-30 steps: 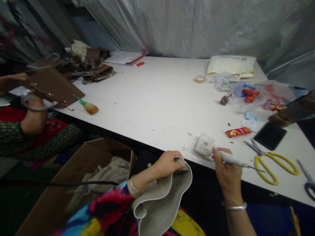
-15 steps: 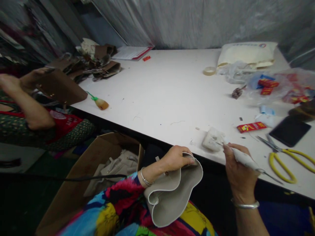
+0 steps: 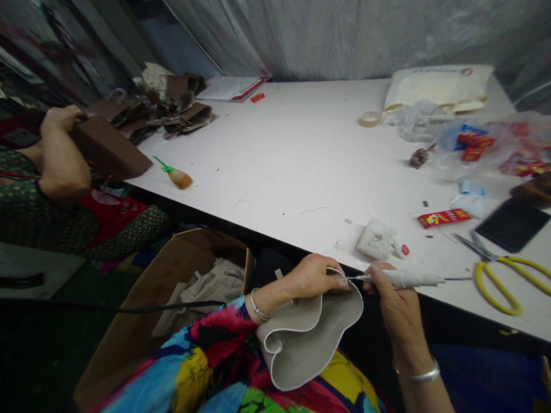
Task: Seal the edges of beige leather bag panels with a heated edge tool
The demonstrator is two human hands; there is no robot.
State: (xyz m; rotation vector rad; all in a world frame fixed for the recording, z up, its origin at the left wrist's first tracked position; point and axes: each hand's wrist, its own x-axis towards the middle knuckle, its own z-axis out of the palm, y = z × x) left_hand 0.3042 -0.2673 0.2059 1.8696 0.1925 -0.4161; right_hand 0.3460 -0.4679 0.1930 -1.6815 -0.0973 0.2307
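My left hand (image 3: 316, 276) is closed on the rim of a pale grey bag body (image 3: 303, 355), which hangs open over my lap with its edge curled. In my right hand (image 3: 398, 312) is a thin-tipped tool (image 3: 415, 279) with a white wrapped handle and a wire at its back end. Its tip points left and reaches the bag's edge beside my left fingertips; whether it touches cannot be made out. A whitish lump (image 3: 373, 240) with a small hollow lies on the table just beyond my right hand.
Yellow-handled scissors (image 3: 497, 287), a black phone (image 3: 512, 223) and a red packet (image 3: 444, 218) lie right on the white table (image 3: 275, 155). A cardboard box (image 3: 124, 344) holding grey bags stands below left. At far left a co-worker's hand (image 3: 64, 117) holds a brown bag (image 3: 114, 150).
My right hand has brought the tool from the whitish lump leftward to the bag's edge. My left hand keeps its hold on the bag. The co-worker's brown bag has turned.
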